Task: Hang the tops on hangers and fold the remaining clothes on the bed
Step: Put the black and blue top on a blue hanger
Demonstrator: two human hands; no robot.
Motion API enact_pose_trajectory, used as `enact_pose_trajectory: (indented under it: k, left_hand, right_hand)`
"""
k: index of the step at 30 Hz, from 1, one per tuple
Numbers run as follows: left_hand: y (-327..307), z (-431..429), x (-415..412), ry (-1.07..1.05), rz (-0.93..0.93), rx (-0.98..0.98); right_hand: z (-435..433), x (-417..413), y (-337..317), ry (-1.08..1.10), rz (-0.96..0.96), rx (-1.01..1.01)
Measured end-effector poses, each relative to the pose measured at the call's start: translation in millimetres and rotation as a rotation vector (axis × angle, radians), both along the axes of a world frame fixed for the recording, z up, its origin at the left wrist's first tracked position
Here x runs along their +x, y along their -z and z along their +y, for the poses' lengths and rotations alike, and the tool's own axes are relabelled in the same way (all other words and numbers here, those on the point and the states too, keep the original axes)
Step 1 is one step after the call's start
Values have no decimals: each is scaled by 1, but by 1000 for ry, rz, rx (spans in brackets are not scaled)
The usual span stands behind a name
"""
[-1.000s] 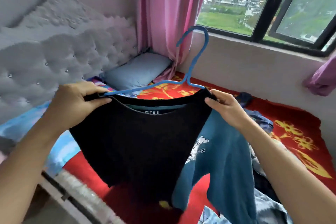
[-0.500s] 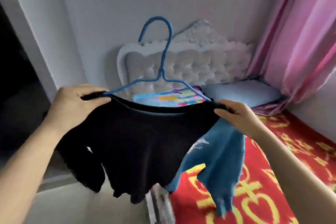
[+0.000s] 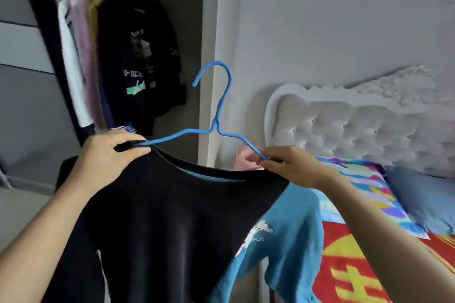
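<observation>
Wardrobe [image 3: 189,19] has swung into your view where the window was, so with your left hand [image 3: 108,155] and right hand [image 3: 293,167] each pinching a shoulder of the black top [image 3: 167,216] onto the blue hanger [image 3: 216,125], beside the bed [image 3: 357,265], hooking it up looks next.

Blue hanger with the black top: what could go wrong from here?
1. The black top sits only at the ends of the blue hanger, where the left hand and right hand pinch it; released, it might slide off.
2. A blue top dangles behind it; whether it is on the hanger I cannot tell, so it may drop.
3. The hanging clothes ahead are crowded; the hanger could snag.
</observation>
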State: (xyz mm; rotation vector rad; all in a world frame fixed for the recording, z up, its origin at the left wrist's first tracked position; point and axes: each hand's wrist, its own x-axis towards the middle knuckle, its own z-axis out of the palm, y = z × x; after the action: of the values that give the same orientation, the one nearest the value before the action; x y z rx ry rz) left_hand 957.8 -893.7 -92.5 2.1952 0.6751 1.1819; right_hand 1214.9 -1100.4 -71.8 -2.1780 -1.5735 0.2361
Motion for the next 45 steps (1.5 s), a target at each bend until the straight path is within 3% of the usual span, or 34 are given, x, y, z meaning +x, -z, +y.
enact_pose_trajectory:
  k: [2, 7, 11, 15, 21, 25, 29, 35, 45]
  left_hand:
    - [1, 25, -22, -33, 4, -23]
    - [-3, 96, -65, -87, -20, -42]
    - [3, 150, -84, -98, 48, -25]
    - [14, 196, -88, -153, 141, 126]
    - [36, 250, -88, -183, 212, -67]
    - [41, 283, -80, -168, 237, -133]
    - [35, 332, -64, -214, 309, -77]
    - [21, 427, -16, -226, 335, -64]
    - [-13, 556, 78, -301, 320, 45]
  right_hand:
    - [36, -18, -4, -20, 52, 19]
    - [125, -65, -23, -131, 503, 96]
    - [188, -100, -28, -149, 591, 53]
    - [226, -108, -19, 60, 658, 114]
    - [275, -74, -3, 486, 927, 146]
    - [330, -52, 11, 536, 1063, 138]
    - [403, -34, 23, 512, 1196, 106]
    - [510, 13, 15, 476, 1237, 87]
    - [618, 91, -42, 331, 1137, 485]
